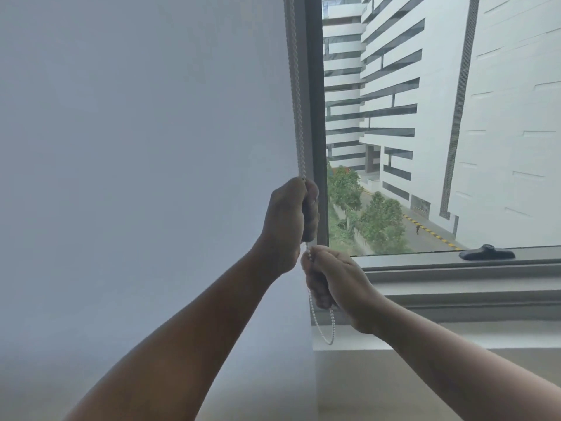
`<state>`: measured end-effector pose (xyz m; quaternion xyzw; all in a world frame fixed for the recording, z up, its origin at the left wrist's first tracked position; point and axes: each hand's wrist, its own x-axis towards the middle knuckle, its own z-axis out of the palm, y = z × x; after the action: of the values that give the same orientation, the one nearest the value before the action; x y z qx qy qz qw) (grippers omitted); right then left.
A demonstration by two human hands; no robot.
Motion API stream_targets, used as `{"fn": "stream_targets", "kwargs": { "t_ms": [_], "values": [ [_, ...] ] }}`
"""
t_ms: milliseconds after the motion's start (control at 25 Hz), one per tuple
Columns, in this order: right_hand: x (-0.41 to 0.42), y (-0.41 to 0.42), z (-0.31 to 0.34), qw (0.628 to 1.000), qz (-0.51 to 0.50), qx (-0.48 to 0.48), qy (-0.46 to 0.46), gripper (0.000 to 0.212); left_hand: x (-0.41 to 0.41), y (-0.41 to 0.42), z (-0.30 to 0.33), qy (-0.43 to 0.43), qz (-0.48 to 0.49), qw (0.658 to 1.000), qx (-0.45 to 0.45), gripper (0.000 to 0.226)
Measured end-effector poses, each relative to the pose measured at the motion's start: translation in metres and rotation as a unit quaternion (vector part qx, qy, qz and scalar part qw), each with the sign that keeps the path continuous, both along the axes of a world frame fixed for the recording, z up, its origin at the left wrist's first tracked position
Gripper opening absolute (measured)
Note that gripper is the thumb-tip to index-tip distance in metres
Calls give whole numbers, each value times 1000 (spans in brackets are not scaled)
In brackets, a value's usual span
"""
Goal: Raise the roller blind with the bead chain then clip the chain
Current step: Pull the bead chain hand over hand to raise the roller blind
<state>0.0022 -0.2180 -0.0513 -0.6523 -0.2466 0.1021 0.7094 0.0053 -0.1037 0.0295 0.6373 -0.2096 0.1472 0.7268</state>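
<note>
The white roller blind (136, 162) hangs fully down over the left pane, its bead chain (296, 95) running along the grey window frame (315, 117). The left hand (288, 220) grips the chain with fingers curled round it. Just below, the right hand (332, 278) holds it too, fingers clamped, the loop dangling beneath near the sill (455, 332).

Blind (136, 147) close left; window frame (315, 117) right; open sill (455, 332) below
</note>
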Motion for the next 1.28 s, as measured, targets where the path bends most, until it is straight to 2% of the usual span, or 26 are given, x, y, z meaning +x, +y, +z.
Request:
{"fn": "stream_targets", "kwargs": {
  "t_ms": [80,160,280,360,480,680,800,880,920,1000,1040,1120,1200,1280],
  "values": [
    [0,-8,-6,996,-27,-76,-23,34,-3,3,-19,12,-1,1000,-9,26],
    [3,-14,8,989,-91,-87,-77,34,-4,7,-26,14,-8,1000,-25,26],
    [5,-13,72,978,-131,48,-153,37,-7,9,-23,21,-14,999,-23,24],
    [6,-7,128,979,-88,136,-126,36,-11,5,-22,27,-21,999,-15,22],
    [-6,9,188,979,-55,176,-85,35,-20,-2,-21,34,-35,999,-13,16],
    [-18,18,193,975,5,215,-61,34,-29,3,-23,53,-87,994,-36,14],
    [-15,16,183,976,22,213,-49,34,-32,10,-31,92,-114,989,-17,13],
    [-13,15,179,980,19,196,-43,31,-34,17,-30,91,-103,989,50,18],
    [-12,14,178,981,15,188,-42,30,-35,21,-23,74,-78,987,117,25],
    [-11,13,177,982,11,181,-47,28,-38,27,7,22,8,970,243,35],
    [-10,13,178,982,10,183,-52,28,-38,31,28,-12,58,964,258,34],
    [-10,15,178,982,-2,178,-63,30,-36,35,79,-87,104,972,193,31],
    [-12,19,177,985,-13,157,-74,33,-36,31,136,-117,54,989,74,36],
    [-13,23,178,985,-13,149,-90,31,-40,19,179,-103,-21,994,-5,36]
  ]
}}
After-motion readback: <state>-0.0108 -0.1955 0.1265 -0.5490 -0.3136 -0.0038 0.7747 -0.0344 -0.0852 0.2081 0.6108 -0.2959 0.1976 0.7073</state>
